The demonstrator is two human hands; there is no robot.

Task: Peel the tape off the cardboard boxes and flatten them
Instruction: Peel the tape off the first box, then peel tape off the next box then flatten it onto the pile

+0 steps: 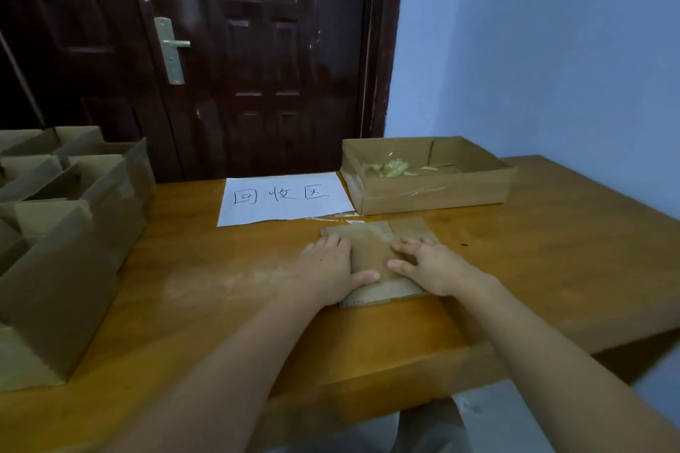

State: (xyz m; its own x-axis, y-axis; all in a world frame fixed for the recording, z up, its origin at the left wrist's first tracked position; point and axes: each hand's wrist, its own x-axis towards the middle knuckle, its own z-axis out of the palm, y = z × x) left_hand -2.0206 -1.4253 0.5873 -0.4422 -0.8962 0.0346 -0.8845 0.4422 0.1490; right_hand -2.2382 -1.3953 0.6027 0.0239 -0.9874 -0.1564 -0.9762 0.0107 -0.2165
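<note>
My left hand (323, 265) and right hand (428, 265) cover much of the flattened box (371, 254), so I can't make out its side edges. Both grips are spread flat, palms pressing it onto the tabletop (220, 287), pinching nothing. It lies just before the paper sign (283, 199) and the shallow tray (434, 191) holding crumpled tape (393, 167). Open boxes (73, 217) are cut off at left.

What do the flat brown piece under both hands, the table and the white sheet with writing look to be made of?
The flat brown piece looks like matte corrugated cardboard; fluting seems to show along its near edge. The orange-brown table looks like varnished wood: faint grain and a soft sheen. The white sheet looks like thin matte paper, lying flat with dark handwritten characters.
</note>
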